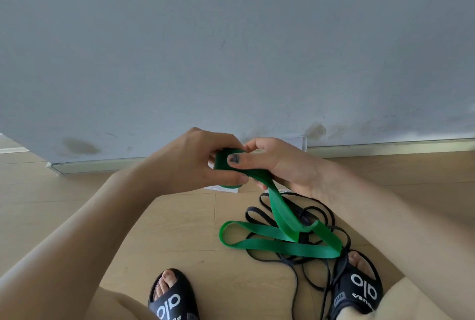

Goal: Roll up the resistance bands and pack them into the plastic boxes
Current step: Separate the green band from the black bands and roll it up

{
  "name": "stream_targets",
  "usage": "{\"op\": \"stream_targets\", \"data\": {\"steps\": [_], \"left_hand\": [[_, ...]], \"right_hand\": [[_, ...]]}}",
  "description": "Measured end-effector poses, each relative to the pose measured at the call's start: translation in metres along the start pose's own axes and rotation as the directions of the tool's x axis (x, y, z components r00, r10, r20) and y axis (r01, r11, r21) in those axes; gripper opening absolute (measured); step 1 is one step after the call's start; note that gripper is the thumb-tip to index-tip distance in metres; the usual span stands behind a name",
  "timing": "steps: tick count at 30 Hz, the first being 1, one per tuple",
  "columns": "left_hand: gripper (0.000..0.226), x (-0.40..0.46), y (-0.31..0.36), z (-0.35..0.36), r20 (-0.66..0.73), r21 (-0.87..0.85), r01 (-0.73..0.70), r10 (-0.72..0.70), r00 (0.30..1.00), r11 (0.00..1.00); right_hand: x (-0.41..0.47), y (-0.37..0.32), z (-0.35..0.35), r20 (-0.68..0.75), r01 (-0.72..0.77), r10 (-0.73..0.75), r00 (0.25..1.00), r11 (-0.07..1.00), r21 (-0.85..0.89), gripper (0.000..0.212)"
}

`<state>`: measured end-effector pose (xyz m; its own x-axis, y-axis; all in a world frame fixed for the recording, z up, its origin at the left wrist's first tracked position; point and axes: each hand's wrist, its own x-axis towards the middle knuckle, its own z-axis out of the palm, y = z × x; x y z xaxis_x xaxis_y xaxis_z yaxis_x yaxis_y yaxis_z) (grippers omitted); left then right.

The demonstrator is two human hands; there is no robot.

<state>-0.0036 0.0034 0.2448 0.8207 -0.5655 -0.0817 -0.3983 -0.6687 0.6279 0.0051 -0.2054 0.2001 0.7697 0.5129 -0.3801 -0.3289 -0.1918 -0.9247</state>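
gripping green band (pixel 280 227) roll with curled left hand (pixel 190 163) fingers, right hand (pixel 277 163) thumb pinching its tail.

White "alo" logo across the strap of the black left slide sandal (pixel 173 301), seen upside down from the wearer's view. Same "alo" logo on the black right slide sandal (pixel 359 291), with smaller white lettering beneath it, too small to read.
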Motion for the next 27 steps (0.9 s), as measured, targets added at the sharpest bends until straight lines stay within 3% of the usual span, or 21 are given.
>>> {"op": "stream_targets", "data": {"steps": [6,10,12,15,19,22,24,27], "left_hand": [[0.019,0.002,0.003,0.005,-0.001,0.071,-0.104,0.104,0.995,0.992],[0.018,0.001,0.005,0.005,-0.059,0.002,-0.165,0.165,0.985,0.986],[0.017,0.001,0.007,0.005,-0.088,-0.041,-0.174,0.170,0.982,0.984],[0.027,0.002,0.005,0.004,-0.091,0.052,-0.165,0.170,0.981,0.985],[0.042,0.006,0.008,0.011,-0.018,0.256,-0.141,0.150,0.988,0.956],[0.038,0.007,0.008,0.010,-0.048,0.184,-0.160,0.172,0.984,0.970],[0.028,0.006,0.001,0.003,-0.085,0.097,-0.123,0.131,0.988,0.988],[0.023,-0.001,-0.009,-0.007,-0.140,-0.048,-0.049,0.041,0.989,0.998]], "right_hand": [[0.001,0.003,-0.004,-0.010,-0.012,0.011,1.000,0.997,-0.081,0.057],[0.000,-0.001,-0.002,0.158,0.064,-0.073,0.985,0.996,0.056,0.045],[0.001,-0.004,-0.002,0.173,0.077,-0.095,0.980,0.991,0.108,0.041],[0.005,-0.004,-0.004,0.095,0.069,-0.067,0.993,0.997,-0.021,0.058],[0.006,0.003,0.004,0.000,0.058,-0.059,0.998,0.983,-0.172,0.062],[0.000,-0.002,0.003,-0.027,0.054,-0.064,0.998,0.959,-0.278,0.066],[-0.008,-0.006,-0.004,0.033,0.063,-0.055,0.998,0.933,-0.354,0.065],[-0.016,-0.009,-0.013,0.013,0.103,-0.105,0.994,0.944,-0.314,0.067]]}}
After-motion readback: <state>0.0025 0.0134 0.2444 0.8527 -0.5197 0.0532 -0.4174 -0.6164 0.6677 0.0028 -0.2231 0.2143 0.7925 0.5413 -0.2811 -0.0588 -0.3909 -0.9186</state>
